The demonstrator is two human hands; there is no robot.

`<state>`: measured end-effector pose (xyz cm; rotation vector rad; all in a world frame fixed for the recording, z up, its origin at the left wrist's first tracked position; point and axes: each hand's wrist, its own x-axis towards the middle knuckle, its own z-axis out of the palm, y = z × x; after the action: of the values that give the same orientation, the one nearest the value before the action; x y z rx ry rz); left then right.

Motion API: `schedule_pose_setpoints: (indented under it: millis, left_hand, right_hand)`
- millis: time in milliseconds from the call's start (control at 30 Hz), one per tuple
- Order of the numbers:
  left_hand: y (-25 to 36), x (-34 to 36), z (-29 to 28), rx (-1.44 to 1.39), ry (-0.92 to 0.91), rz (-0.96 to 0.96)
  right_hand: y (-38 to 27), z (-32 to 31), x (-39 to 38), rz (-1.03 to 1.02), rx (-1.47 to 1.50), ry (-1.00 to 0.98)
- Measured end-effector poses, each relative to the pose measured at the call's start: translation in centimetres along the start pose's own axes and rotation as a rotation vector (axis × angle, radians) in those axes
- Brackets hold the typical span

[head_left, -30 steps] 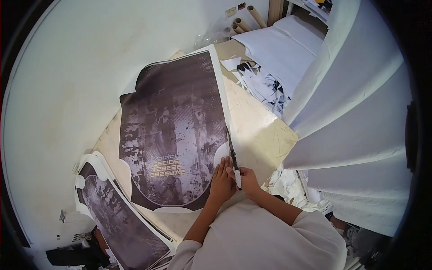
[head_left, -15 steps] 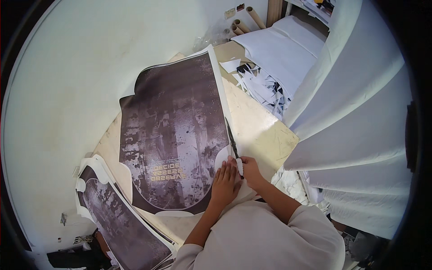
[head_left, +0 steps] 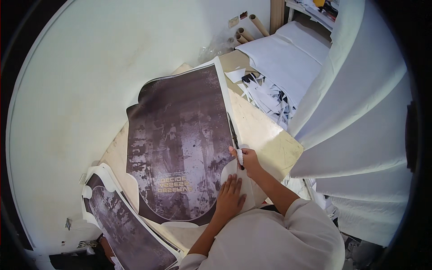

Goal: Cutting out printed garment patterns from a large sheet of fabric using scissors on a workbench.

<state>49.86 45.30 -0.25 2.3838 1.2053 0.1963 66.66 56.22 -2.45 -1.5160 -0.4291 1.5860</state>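
A dark printed shirt-panel sheet (head_left: 180,121) with pale splatters and a white margin lies on the table. My right hand (head_left: 247,161) is closed round the white-wrapped handle of black-bladed scissors (head_left: 233,131). Their blades point away from me along the panel's right edge; whether they are parted cannot be made out. Nearer to me, my left hand (head_left: 230,196) lies flat with fingers stretched, pressing the panel's lower right corner and its white margin. At the lower left, a second stack of similar printed panels (head_left: 126,220) hangs over the table's side.
The pale tabletop (head_left: 270,135) shows to the right of the panel. Beyond it lies a heap of white paper offcuts (head_left: 270,96) beside a large white sheet (head_left: 290,49). Cardboard tubes (head_left: 258,25) lean at the back wall. A white curtain (head_left: 360,112) hangs at right.
My right hand has moved forward along the panel's edge with the scissors, away from my left hand, which stays near the lower corner. The whole view has shifted slightly.
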Motion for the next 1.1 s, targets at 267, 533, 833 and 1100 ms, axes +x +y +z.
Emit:
schedule_pose_setpoints:
  millis: [267,533,833,1100]
  left_hand:
    - [-0.5,0.3,-0.4,-0.04,0.019,0.001]
    - [-0.4,-0.5,0.1,-0.057,-0.009,-0.049]
    - [-0.5,-1.0,1.0,-0.034,0.003,-0.09]
    - [-0.8,-1.1,1.6,-0.037,-0.005,-0.071]
  right_hand:
    - [-4.1,1.6,4.7,-0.024,-0.021,0.017]
    - [-6.4,2.2,11.0,-0.049,-0.037,0.065]
    - [-10.4,3.2,18.8,-0.065,-0.024,0.068]
    - [-16.7,3.8,27.1,-0.114,0.052,0.086]
